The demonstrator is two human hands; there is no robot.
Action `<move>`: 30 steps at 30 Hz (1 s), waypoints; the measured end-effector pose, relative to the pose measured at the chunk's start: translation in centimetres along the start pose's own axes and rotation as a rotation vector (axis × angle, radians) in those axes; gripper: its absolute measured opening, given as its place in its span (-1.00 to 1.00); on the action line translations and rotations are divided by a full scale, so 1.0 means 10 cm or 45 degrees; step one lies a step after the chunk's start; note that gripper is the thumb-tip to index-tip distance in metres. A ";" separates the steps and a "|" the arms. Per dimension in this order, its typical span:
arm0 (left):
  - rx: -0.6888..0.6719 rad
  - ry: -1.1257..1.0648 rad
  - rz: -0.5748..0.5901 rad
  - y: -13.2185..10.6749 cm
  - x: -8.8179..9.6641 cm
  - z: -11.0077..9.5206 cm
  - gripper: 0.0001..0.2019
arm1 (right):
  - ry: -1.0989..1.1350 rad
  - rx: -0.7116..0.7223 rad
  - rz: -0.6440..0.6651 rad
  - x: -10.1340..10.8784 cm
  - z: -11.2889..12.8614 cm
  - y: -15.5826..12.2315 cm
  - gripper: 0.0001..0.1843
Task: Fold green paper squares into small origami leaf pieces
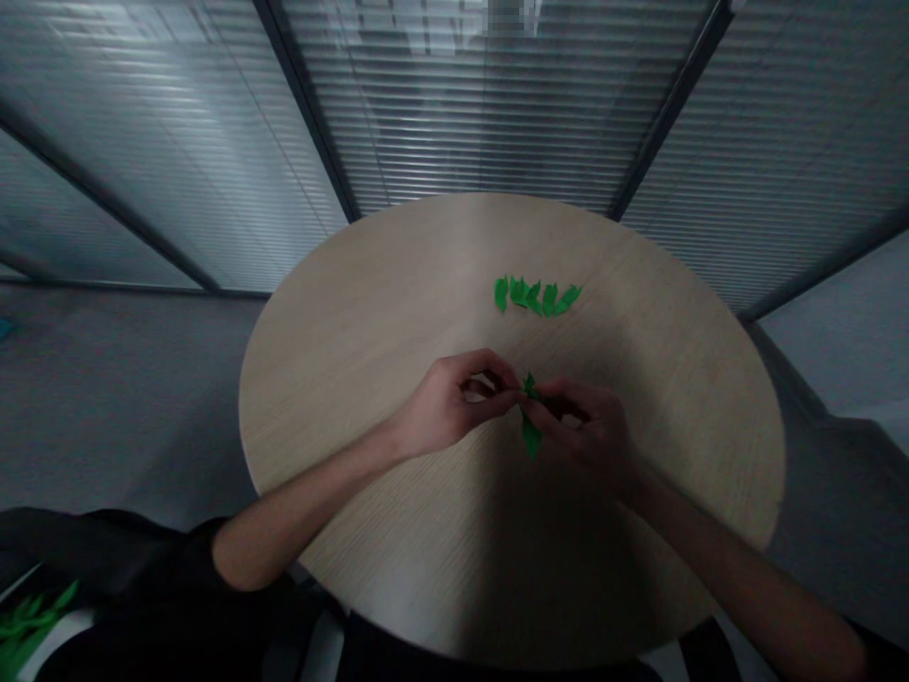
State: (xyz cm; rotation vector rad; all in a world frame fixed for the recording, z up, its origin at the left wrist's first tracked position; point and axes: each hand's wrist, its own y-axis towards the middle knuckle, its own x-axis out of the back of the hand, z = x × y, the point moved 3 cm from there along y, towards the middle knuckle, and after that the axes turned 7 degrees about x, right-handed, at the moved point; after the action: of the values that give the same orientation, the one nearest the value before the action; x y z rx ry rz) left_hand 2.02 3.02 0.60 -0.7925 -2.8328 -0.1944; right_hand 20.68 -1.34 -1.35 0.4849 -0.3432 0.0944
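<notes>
Between my two hands, over the middle of the round table (398, 284), is a green leaf (531, 438) that points down toward me. My right hand (586, 426) pinches it near its upper end, where a small crumpled green bit shows above the fingers. My left hand (447, 398) meets it from the left, thumb and fingertips pressed together at the leaf's edge; whether they grip the leaf itself is hidden. Beyond my hands, several green leaves (534, 296) lie side by side in a row on the tabletop.
Glass panels with horizontal blinds (483, 123) stand behind the table's far edge. At the lower left, more green leafy pieces (32, 620) sit on something white beside my dark sleeve. Grey floor (177, 379) surrounds the table.
</notes>
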 end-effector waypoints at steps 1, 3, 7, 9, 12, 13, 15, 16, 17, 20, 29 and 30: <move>0.028 -0.016 0.000 0.00 -0.01 0.00 -0.88 | -0.001 0.019 -0.007 0.00 0.00 0.00 -0.83; 0.071 -0.037 -0.013 0.00 -0.01 0.01 -0.87 | -0.006 0.038 -0.017 0.00 -0.01 0.00 -0.83; 0.042 -0.059 -0.042 0.01 -0.02 0.00 -0.86 | -0.009 0.021 -0.027 -0.01 -0.01 0.00 -0.85; 0.011 -0.039 -0.036 0.01 -0.02 -0.01 -0.88 | -0.004 0.000 -0.025 -0.01 -0.01 0.00 -0.86; -0.047 0.042 -0.034 0.00 -0.01 -0.01 -0.90 | 0.013 -0.012 -0.018 -0.01 -0.01 0.00 -0.85; -0.081 0.078 -0.036 0.00 0.00 -0.02 -0.91 | 0.018 -0.015 -0.016 -0.01 -0.02 0.00 -0.85; -0.160 0.161 -0.040 -0.01 0.01 -0.03 -0.93 | 0.021 -0.027 -0.010 -0.01 -0.02 0.00 -0.85; -0.199 0.201 -0.048 -0.02 0.02 -0.03 -0.94 | 0.018 -0.033 -0.005 -0.01 -0.03 0.00 -0.84; -0.232 0.235 -0.053 -0.02 0.03 -0.04 -0.95 | 0.016 -0.038 -0.003 -0.01 -0.03 0.00 -0.84; -0.279 0.278 -0.063 -0.03 0.03 -0.05 -0.95 | 0.014 -0.049 0.002 -0.01 -0.04 0.00 -0.83; -0.158 0.106 -0.055 -0.02 0.00 -0.01 -0.96 | 0.012 -0.024 0.027 -0.01 -0.03 -0.01 -0.83; -0.142 0.090 -0.060 -0.02 0.00 -0.01 -0.96 | 0.013 -0.031 0.030 -0.02 -0.03 -0.01 -0.83</move>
State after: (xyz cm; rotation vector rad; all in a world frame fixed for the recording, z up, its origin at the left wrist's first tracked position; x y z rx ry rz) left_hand 1.94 2.81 0.65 -0.7263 -2.7955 -0.3829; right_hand 20.64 -1.29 -1.69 0.4565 -0.3397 0.1153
